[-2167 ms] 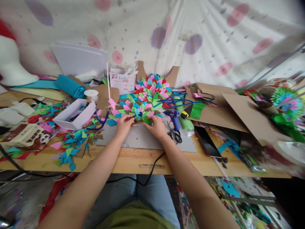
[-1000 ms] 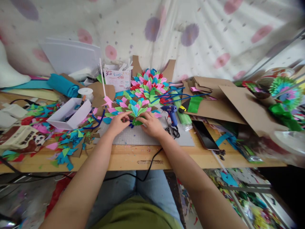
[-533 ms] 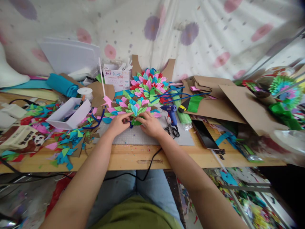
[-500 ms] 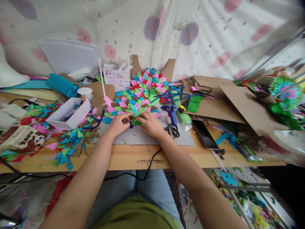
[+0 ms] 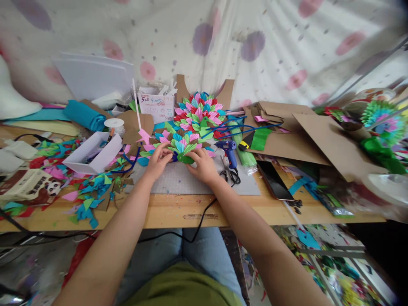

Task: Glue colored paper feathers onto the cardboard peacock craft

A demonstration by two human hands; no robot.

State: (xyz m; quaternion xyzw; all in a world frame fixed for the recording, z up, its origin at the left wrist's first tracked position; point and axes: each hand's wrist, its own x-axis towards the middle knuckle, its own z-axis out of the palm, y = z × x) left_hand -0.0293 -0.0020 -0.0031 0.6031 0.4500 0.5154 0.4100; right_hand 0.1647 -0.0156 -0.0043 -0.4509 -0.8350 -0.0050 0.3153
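A fan-like craft piece of pleated paper petals (image 5: 182,143) in green, pink, blue and brown lies on the grey cutting mat (image 5: 178,182). At its front centre is a rounded green paper piece (image 5: 185,159) with a small dark blue part at its left. My left hand (image 5: 158,162) grips the fan's left side, fingers curled and thumb close to the dark blue part. On the other side my right hand (image 5: 202,165) pinches the fan and the green piece's right end. Its fingertips are partly hidden among the petals. Behind lies a similar petal piece (image 5: 199,112).
To the right are a blue glue gun (image 5: 227,149), scissors (image 5: 225,168), a phone (image 5: 274,179) and cardboard sheets (image 5: 287,144). On the left, a white box (image 5: 92,153) stands among paper scraps (image 5: 95,187). A black cable (image 5: 204,214) hangs over the table's front edge.
My left hand has drawn back from the fan's centre to its left side. More of the green piece and the dark blue part shows. My right hand has barely moved.
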